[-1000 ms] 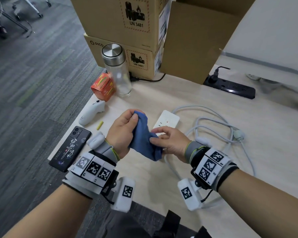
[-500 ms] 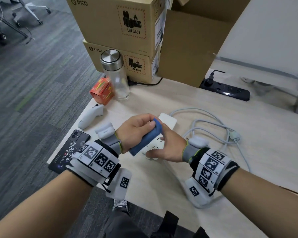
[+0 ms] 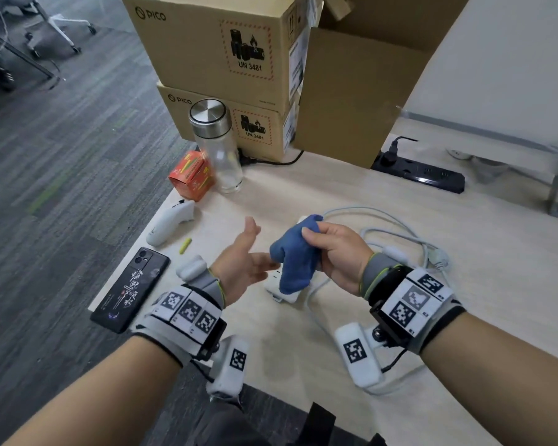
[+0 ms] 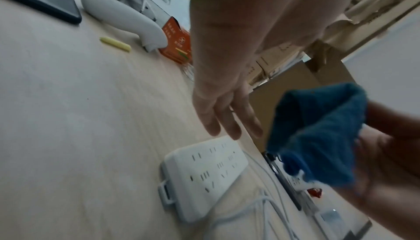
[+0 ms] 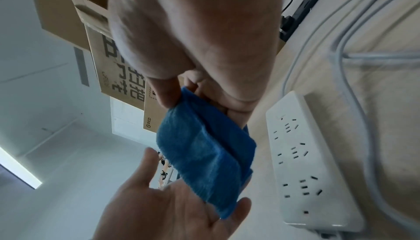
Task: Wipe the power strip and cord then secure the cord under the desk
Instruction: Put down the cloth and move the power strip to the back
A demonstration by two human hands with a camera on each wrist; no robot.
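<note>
While right hand (image 3: 335, 255) pinches one cloth (image 3: 295, 262), two strips, one phone

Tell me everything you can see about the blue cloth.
The blue cloth looks like soft terry or microfibre, plain blue with no visible print. It is bunched and folded, not spread out. The right hand grips its upper part between thumb and fingers, so the rest hangs down above the white power strip on the desk, without clearly touching it. The open left hand is beside its lower end; the right wrist view suggests the fingertips meet the cloth.
</note>
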